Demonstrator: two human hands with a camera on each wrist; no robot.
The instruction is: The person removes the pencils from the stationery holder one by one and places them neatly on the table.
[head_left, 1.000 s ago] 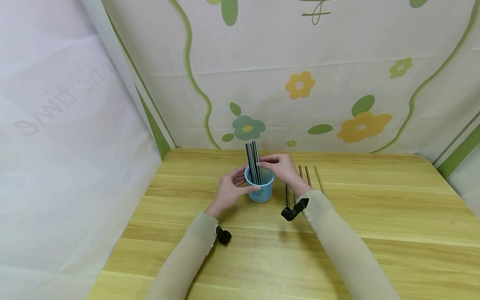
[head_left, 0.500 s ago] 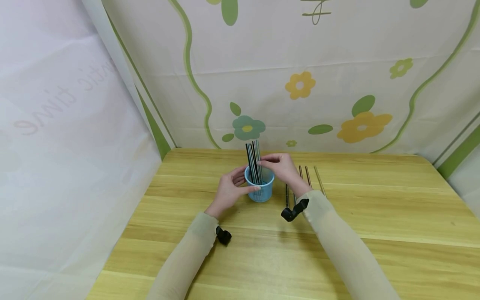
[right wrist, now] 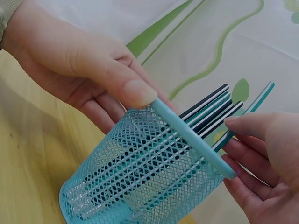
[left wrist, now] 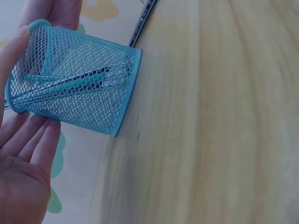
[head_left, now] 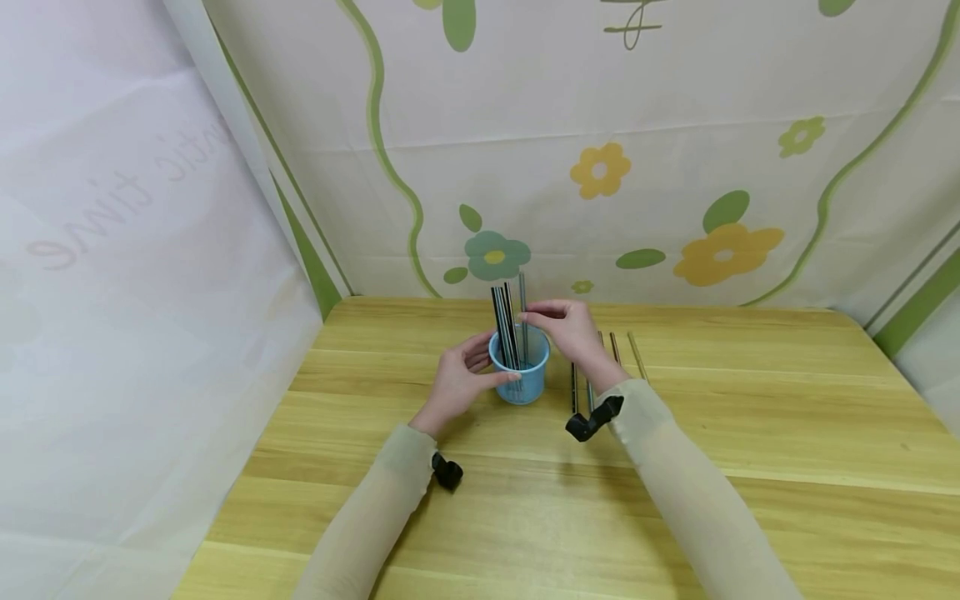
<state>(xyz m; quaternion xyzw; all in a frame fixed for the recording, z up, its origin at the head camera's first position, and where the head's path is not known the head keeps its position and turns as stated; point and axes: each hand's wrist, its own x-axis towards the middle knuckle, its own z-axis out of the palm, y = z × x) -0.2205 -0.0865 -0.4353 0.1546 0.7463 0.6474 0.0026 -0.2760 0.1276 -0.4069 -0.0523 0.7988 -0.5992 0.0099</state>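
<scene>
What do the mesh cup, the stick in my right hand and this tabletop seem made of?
The mesh cup looks like painted metal, from its diamond grid and smooth rim. The stick looks glossy, with pale lengthwise streaks; plastic or lacquered wood, perhaps. The tabletop seems satin wood or laminate, given its streaky grain.

The support surface is a wood-grain table (head_left: 510, 517), yellow-brown, occupying the lower part of the head frame. A blue mesh cup (head_left: 528, 389) stands upright on it, just below frame center. Right of the cup lie several slim sticks (head_left: 637, 355), spaced apart and partly hidden.
</scene>
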